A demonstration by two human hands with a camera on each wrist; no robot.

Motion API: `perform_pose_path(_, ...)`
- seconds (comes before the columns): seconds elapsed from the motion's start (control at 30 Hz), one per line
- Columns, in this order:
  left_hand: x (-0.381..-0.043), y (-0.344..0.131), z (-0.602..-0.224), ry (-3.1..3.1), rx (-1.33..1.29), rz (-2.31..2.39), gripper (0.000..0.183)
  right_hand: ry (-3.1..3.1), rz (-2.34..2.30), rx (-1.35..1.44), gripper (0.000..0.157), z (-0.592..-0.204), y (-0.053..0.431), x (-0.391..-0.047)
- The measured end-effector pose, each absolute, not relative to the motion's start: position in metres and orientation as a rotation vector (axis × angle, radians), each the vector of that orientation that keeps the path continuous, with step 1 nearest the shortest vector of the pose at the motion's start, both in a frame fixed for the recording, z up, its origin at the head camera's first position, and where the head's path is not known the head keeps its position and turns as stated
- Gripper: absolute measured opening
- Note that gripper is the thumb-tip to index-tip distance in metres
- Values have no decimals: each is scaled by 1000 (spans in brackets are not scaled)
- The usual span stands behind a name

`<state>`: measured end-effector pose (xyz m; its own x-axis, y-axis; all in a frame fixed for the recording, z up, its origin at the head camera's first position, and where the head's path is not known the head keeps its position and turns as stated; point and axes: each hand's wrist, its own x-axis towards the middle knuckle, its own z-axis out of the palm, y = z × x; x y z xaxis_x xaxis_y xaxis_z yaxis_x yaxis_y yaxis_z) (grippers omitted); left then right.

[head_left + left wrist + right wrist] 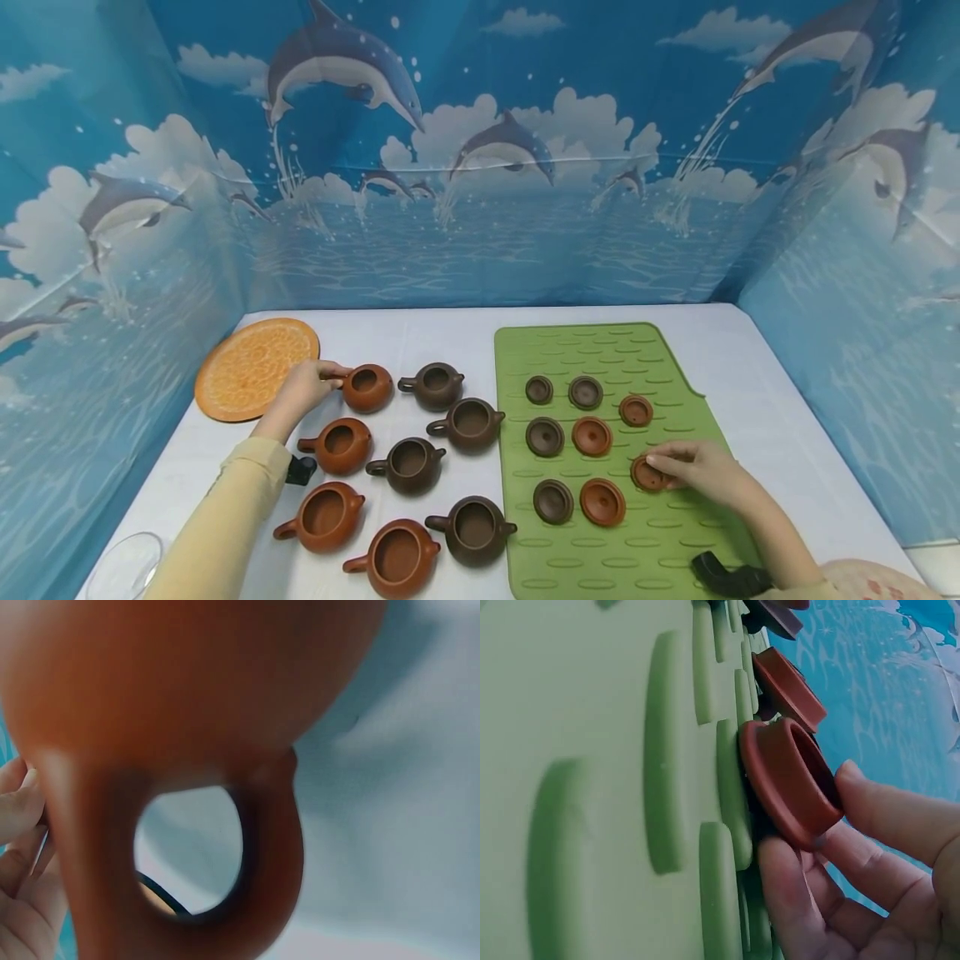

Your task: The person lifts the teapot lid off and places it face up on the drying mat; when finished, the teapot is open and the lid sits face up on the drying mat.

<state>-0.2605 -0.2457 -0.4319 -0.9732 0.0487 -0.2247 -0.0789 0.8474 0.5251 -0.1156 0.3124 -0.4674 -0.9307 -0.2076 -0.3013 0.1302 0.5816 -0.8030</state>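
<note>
My left hand [302, 390] pinches the handle of a small reddish-brown teapot [367, 388] at the back of the left group. In the left wrist view, a close, blurred teapot [187, 682] with a loop handle partly covers my fingers. On the green mat [622, 567], my right hand [701, 472] holds a reddish-brown teapot lid [787, 780] by its rim, between thumb and fingers. Its rim side faces up, and it is tilted in the right wrist view. More lids [592, 436], reddish and dark brown, lie in rows to its left.
Several lidless teapots, reddish [326, 517] and dark brown [477, 530], stand on the white table left of the mat. An orange round mat [255, 367] lies at the back left. A clear round dish [123, 567] is at the front left. Dolphin-print curtains surround the table.
</note>
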Motion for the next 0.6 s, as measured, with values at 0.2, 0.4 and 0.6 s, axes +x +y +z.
perform_pose_path(0.2, -259, -249, -433, 2808, 17, 810, 29, 2508, -1199, -5, 43, -464, 309, -115)
perform_pose_path(0.4, -258, -254, -434, 2828, 76, 810, 32, 2492, -1206, -1, 48, -463, 309, -117)
perform_pose_path(0.6, -256, -254, -429, 2843, 87, 855, 36, 2573, -1123, 28, 52, -459, 311, -122)
